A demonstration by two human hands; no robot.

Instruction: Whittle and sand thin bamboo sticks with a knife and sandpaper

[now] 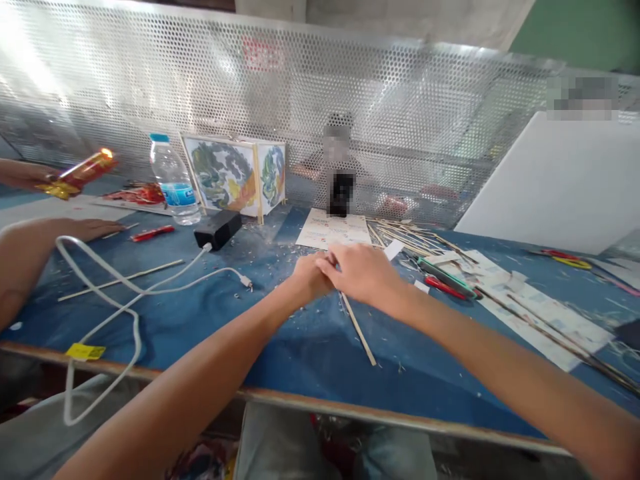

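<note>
Both my hands meet above the middle of the blue table (300, 360). My left hand (311, 273) is closed, its thumb side against the fingers of my right hand (364, 272). That right hand is curled over and partly covers the left. From beneath them a thin bamboo stick (359, 330) slants toward me; its upper end is hidden in the fingers. Just beyond my hands lies a printed sheet (333, 229) of card. More thin sticks (407, 233) are heaped to the right of it, close to small white paper scraps (394, 249).
A white cable (137, 327) runs from a black adapter (218, 230) over the table's edge. Behind stand a water bottle (173, 183) and painted panels (225, 175). A green cutter (447, 277) and red-handled tool (444, 288) lie right. At left, another person's hand holds a red-gold tube (83, 177).
</note>
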